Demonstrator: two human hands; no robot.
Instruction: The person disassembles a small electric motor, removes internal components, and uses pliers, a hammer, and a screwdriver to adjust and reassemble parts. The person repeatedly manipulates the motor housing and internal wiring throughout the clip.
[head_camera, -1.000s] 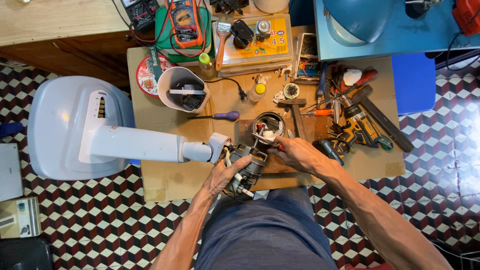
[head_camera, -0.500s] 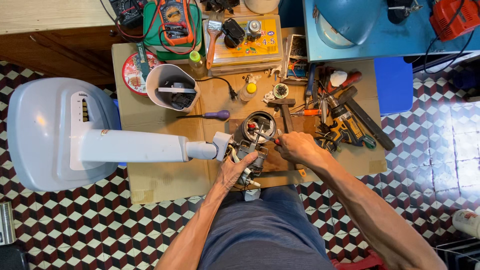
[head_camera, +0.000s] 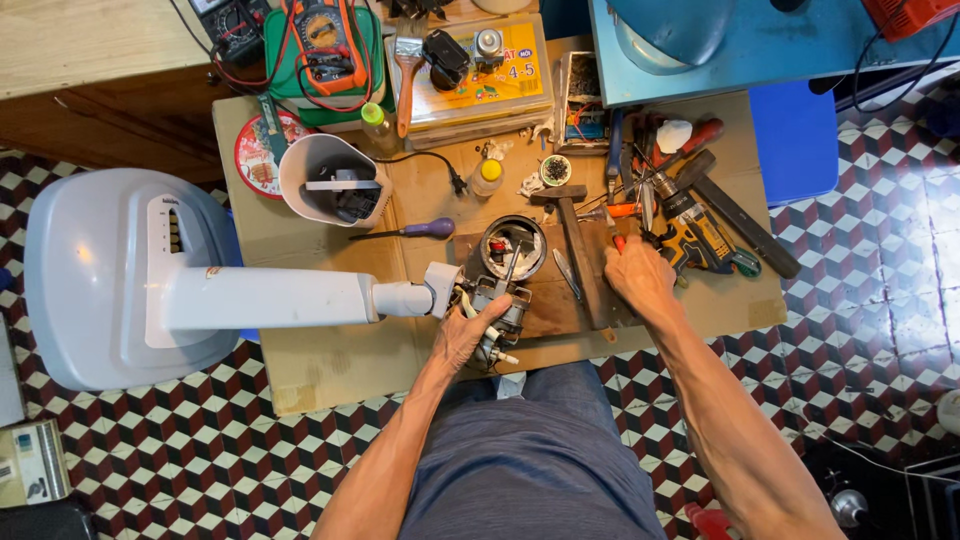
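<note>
Left hand (head_camera: 468, 335) is wrapped around the fan motor (head_camera: 497, 300), dead centre of the board; right hand (head_camera: 640, 280) is closing on an orange-handled tool (head_camera: 622, 212) at 1 o'clock; I'd keep that motor pinned while grabbing it.

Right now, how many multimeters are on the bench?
2. An orange-cased multimeter lies on the green box at the top of the bench; a black multimeter sits just left of it, partly cut off by the frame edge. Others may be hidden off-frame.
</note>
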